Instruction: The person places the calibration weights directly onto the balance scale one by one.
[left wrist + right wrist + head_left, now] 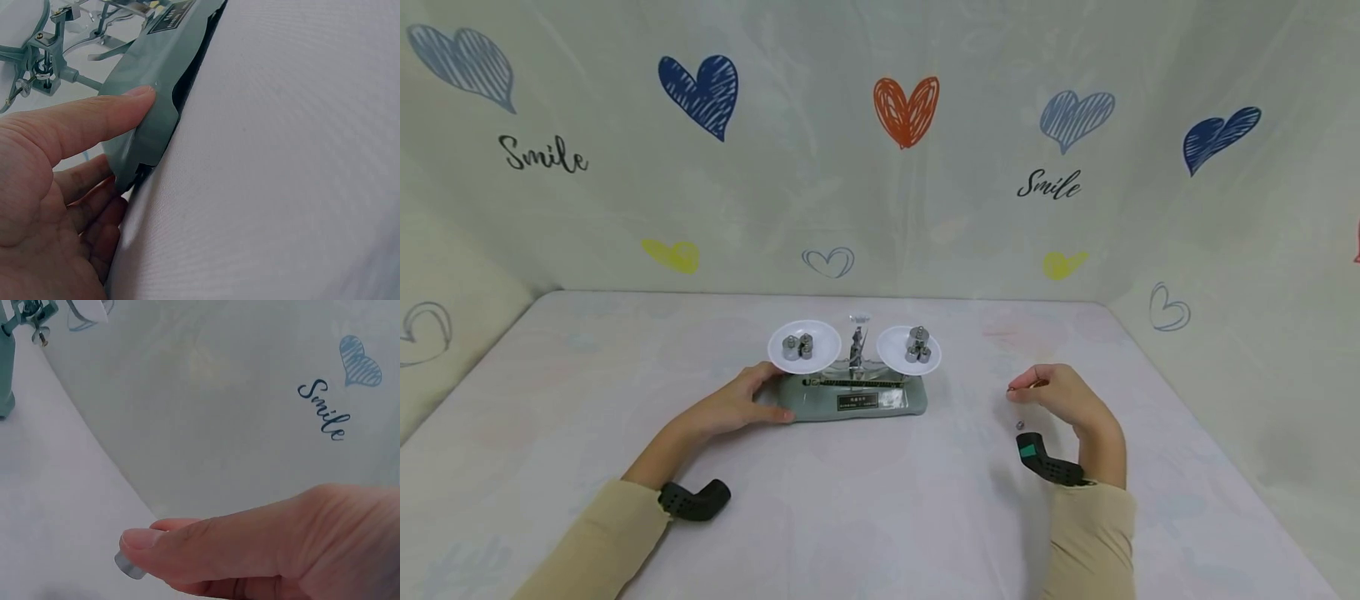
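Note:
A green-based balance scale (850, 402) stands at the middle of the table. My left hand (741, 404) grips the left end of its base, the thumb (134, 103) on the top surface and the other fingers round the end. Two metal weights (797, 347) sit in the left white pan (827, 333), and three weights (917, 345) are grouped in the right pan (889, 346). Off to the scale's right, my right hand (1060, 396) pinches a small grey metal weight (129, 565) between thumb and fingers; its upper part is hidden by the thumb.
Another small metal weight (1019, 425) shows just in front of the right hand. A white cloth (865, 492) covers the table. Behind it rises a pale backdrop (962, 225) printed with hearts and lettering. Each wrist wears a black camera band (696, 502).

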`<state>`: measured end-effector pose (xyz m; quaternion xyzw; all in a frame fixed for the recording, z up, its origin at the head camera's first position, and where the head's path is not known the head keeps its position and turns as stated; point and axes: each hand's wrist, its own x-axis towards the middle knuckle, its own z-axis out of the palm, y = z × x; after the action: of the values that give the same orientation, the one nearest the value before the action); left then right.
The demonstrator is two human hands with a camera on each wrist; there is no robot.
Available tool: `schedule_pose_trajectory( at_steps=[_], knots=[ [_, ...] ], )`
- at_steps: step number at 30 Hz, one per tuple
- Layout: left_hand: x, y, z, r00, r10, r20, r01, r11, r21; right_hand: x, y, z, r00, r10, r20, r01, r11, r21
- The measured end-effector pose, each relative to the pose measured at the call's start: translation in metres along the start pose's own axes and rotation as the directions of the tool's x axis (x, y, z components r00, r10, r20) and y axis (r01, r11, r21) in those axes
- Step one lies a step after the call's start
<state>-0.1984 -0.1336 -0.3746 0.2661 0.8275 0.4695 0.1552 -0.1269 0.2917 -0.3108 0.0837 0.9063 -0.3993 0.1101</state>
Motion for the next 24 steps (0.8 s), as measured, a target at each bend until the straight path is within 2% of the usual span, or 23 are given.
schedule_pose_trajectory(
  at_steps=[11,24],
  knots=[
    [0.000,0.001,0.000,1.000,-0.006,-0.003,0.006,1.000,0.001,-0.005,-0.035,0.005,0.990,-0.127,-0.056,0.127,0.992,-0.010],
    [0.000,-0.003,0.000,1.000,0.013,-0.010,-0.013,1.000,0.019,-0.007,-0.078,0.031,0.953,-0.275,-0.126,0.274,0.961,-0.022]
  ],
)
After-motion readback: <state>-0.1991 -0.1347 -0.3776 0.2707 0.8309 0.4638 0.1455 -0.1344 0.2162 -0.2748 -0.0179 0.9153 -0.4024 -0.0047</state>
